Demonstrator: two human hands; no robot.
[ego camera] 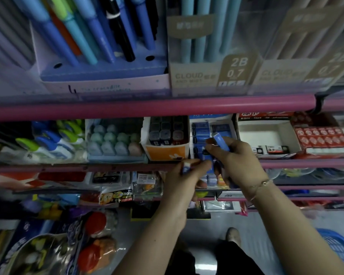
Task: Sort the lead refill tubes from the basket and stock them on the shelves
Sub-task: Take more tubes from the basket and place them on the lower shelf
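- Pink-railed shop shelves [151, 105] fill our view, crowded with stationery, with grey floor below and our own dark trousers and a shoe at the bottom.
- On the upper shelf we see a lilac display box of blue pens [99, 46] and, beside it to the right, beige boxes marked "2B 0.7" [211, 76].
- On the middle shelf, from the left: correction-tape dispensers [54, 139], a tray of pastel erasers [113, 141], an orange-fronted box of dark lead tubes [166, 137], a white box of blue lead refill tubes [205, 132], a nearly empty white box [266, 137] and red packs [322, 137].
- Our right hand [236, 157] is curled round a blue lead refill tube [220, 142], which stands tilted above the fingers, right in front of the white box of blue tubes.
- More blue tubes show under that palm; we cannot tell whether the hand grips them as well.
- Our left hand [185, 175] sits just beside the right one, at the front rail of the middle shelf, its fingers pinching a small blue-and-white tube [186, 167].
- A thin bracelet [260, 185] circles the right wrist.
- At the lower right edge, on the floor, we see part of a blue basket [338, 249], well apart from both hands.
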